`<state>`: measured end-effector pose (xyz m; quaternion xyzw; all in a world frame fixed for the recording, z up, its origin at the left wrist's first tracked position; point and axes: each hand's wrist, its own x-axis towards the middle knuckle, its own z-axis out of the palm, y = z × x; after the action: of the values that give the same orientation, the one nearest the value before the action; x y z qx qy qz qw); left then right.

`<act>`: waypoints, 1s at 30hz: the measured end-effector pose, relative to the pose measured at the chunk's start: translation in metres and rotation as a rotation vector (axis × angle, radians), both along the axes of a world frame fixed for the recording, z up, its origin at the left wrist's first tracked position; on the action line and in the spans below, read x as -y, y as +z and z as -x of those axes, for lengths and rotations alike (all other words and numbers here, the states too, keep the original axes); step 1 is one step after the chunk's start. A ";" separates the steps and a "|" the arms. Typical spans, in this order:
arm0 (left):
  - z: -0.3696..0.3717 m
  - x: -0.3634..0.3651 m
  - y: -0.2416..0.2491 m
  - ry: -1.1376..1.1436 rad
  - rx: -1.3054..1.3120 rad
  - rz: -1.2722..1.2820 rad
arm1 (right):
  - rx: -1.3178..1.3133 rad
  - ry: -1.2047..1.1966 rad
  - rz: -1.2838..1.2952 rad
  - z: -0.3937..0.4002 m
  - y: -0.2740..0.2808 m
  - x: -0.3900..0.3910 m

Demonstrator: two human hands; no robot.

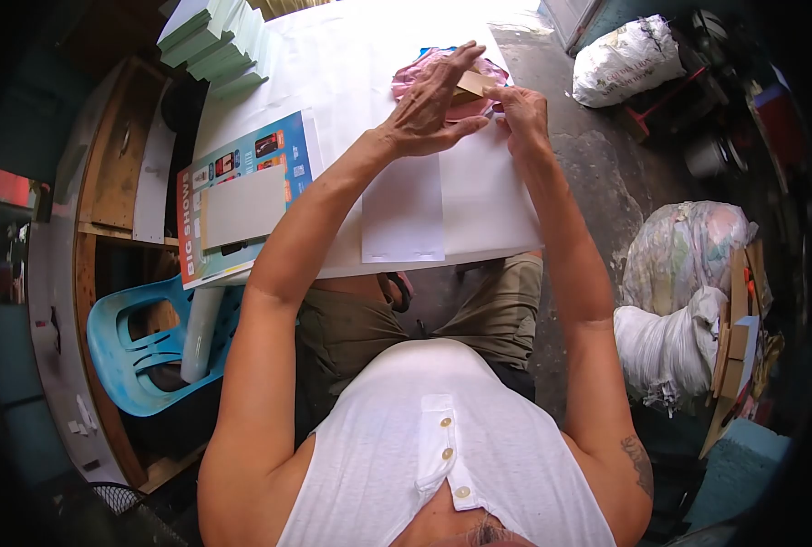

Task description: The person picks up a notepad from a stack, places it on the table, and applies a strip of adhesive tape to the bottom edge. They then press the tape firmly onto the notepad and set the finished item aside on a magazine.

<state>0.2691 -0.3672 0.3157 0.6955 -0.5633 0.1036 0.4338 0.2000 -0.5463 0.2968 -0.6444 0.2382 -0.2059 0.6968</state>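
Observation:
My left hand [431, 108] is stretched out flat over the far part of the white table [342, 55], its fingers straight and thumb apart. Beside it, my right hand [522, 116] has its thumb and fingers pinched at the edge of a small tan card-like piece [472, 85]. Part of that piece is hidden behind the left hand. Under and around both hands lies a crumpled pink cloth [409, 80], with a bit of blue at its back. Nearer my body, a white paper sheet [402, 211] with two staple-like marks along its near edge lies below my wrists.
Stacked pale green-white paper [214, 41] stands at the table's far left. A blue printed poster [287, 137] with a grey board [242, 211] on it lies at left. A blue plastic chair [118, 337] is below; filled sacks [629, 62] and bags [684, 255] sit on the right floor.

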 end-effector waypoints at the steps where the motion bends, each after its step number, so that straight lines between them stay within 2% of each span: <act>1: 0.002 0.003 -0.006 -0.006 0.042 -0.075 | 0.011 0.014 0.001 0.000 0.002 -0.001; 4: -0.003 0.008 -0.019 -0.005 0.074 -0.202 | -0.111 0.016 0.027 0.003 0.007 -0.004; 9: -0.009 0.008 -0.021 0.024 0.102 -0.241 | -0.056 -0.013 0.031 0.004 -0.005 0.001; 10: -0.012 0.007 -0.020 0.020 0.039 -0.303 | -0.056 -0.026 0.029 0.004 -0.002 -0.001; 13: -0.013 0.005 -0.019 0.032 0.088 -0.274 | -0.002 -0.149 0.064 0.016 0.005 -0.012; 16: -0.015 0.004 -0.016 0.005 0.050 -0.304 | -0.012 -0.167 0.059 0.028 0.002 -0.005; 19: -0.015 0.002 -0.016 -0.013 0.041 -0.291 | 0.013 -0.282 0.245 0.040 -0.012 0.007; 20: -0.015 0.000 -0.011 0.005 0.014 -0.298 | -0.054 -0.286 0.267 0.050 -0.007 0.012; 22: -0.015 -0.004 -0.003 0.044 -0.044 -0.312 | -0.002 -0.288 0.415 0.072 0.001 0.021; 25: -0.042 -0.005 -0.009 0.119 -0.292 -0.096 | 0.120 -0.227 0.614 0.105 0.018 0.022; 26: -0.056 -0.009 -0.014 0.139 -0.441 -0.130 | 0.166 -0.196 0.675 0.116 0.025 0.019; 27: -0.067 -0.014 -0.020 0.160 -0.593 -0.166 | 0.167 -0.164 0.677 0.126 0.033 0.015; 29: -0.072 -0.017 -0.027 0.039 -0.765 -0.086 | 0.163 -0.093 0.675 0.142 0.048 0.004; 30: -0.073 -0.021 -0.026 0.078 -0.698 -0.183 | 0.164 -0.047 0.618 0.151 0.052 -0.002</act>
<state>0.3423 -0.3461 0.2897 0.7458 -0.3613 -0.1743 0.5319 0.0493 -0.5439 0.3487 -0.8012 0.1225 -0.3358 0.4799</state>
